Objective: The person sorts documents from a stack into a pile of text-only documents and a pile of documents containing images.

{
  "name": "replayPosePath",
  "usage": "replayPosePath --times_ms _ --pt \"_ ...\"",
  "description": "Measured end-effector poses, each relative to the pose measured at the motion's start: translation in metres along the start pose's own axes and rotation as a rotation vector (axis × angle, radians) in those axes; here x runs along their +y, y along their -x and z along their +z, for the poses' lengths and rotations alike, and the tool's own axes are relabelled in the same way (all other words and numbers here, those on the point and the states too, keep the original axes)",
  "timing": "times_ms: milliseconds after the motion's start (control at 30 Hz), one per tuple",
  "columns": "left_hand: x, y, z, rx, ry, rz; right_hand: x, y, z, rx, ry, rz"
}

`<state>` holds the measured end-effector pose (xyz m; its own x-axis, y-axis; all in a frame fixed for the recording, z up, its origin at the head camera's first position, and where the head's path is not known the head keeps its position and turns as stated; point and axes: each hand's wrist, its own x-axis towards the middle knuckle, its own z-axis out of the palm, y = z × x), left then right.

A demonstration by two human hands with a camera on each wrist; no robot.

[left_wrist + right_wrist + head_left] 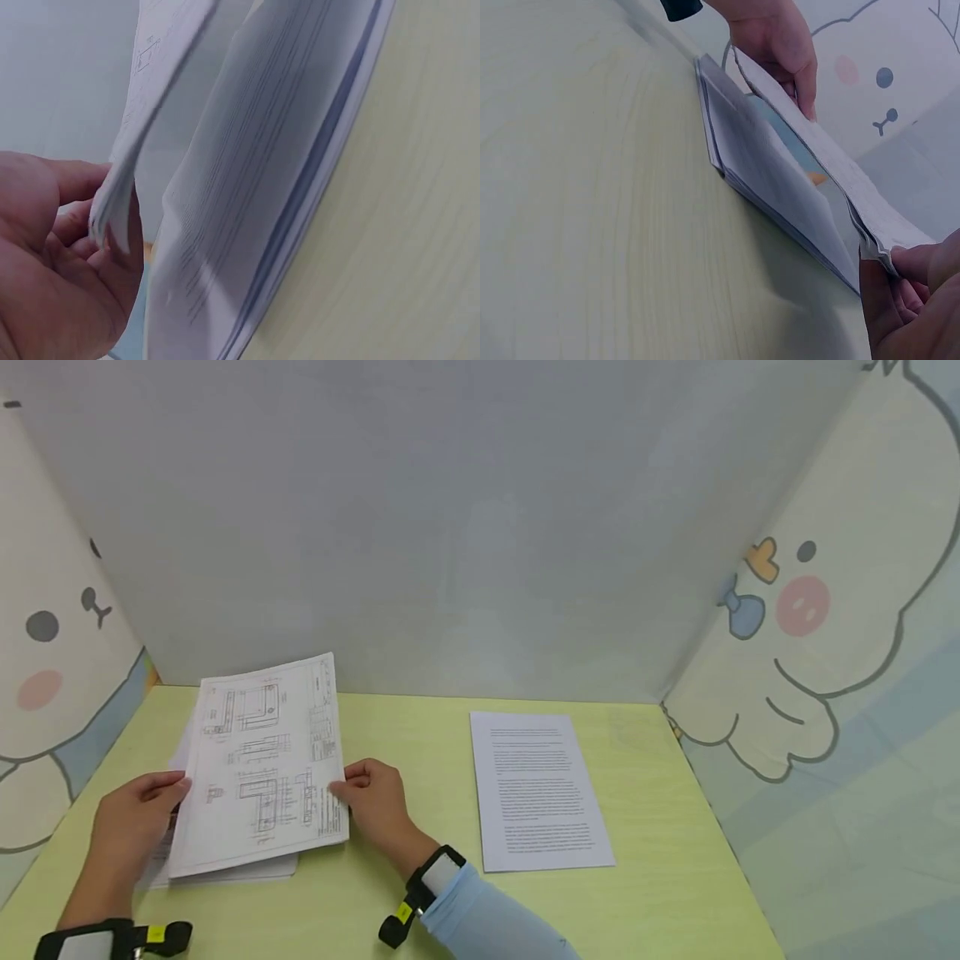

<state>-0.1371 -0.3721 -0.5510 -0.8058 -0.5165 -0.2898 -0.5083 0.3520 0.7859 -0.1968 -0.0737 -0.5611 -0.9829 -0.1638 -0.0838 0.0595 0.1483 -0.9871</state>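
A thin stack of drawing sheets (258, 752), printed with technical line drawings, is held between both hands at the left of the table. My left hand (138, 814) pinches its left edge, thumb on top. The right edge is pinched by my right hand (378, 802). In the left wrist view, several layers show between the fingers of the left hand (67, 247). Below the raised sheets lies a pile of text pages (247, 172), mostly hidden from the head view. The right wrist view shows a gap between this pile (765, 165) and the held sheets (825, 157).
A separate printed text page (540, 793) lies flat on the pale yellow-green table (660, 810), right of the middle. A grey wall (450, 527) rises behind the table. Side panels with cartoon animals (847, 610) flank it. Each wrist wears a strapped device (435, 881).
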Motion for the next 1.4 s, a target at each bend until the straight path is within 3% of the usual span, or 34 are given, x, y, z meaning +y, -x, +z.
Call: replayPosePath --times_ms 300,567,833,967,1133,1400 --pt "0.021 0.008 0.050 -0.141 0.041 0.153 0.006 -0.003 -0.064 0.040 0.015 0.002" --pt "0.053 0.018 0.090 -0.192 0.095 0.230 0.013 -0.002 -0.116 0.092 0.063 -0.028" --pt "0.079 0.032 0.119 -0.226 0.142 0.301 0.015 0.006 -0.156 0.143 0.089 -0.031" --pt "0.087 0.035 0.128 -0.236 0.150 0.320 0.014 0.009 -0.168 0.175 0.095 -0.013" --pt "0.086 0.037 0.132 -0.217 0.106 0.324 0.015 0.015 -0.170 0.166 0.131 -0.018" --pt "0.084 0.046 0.141 -0.125 -0.101 0.422 0.024 0.023 -0.168 0.159 0.373 -0.095"
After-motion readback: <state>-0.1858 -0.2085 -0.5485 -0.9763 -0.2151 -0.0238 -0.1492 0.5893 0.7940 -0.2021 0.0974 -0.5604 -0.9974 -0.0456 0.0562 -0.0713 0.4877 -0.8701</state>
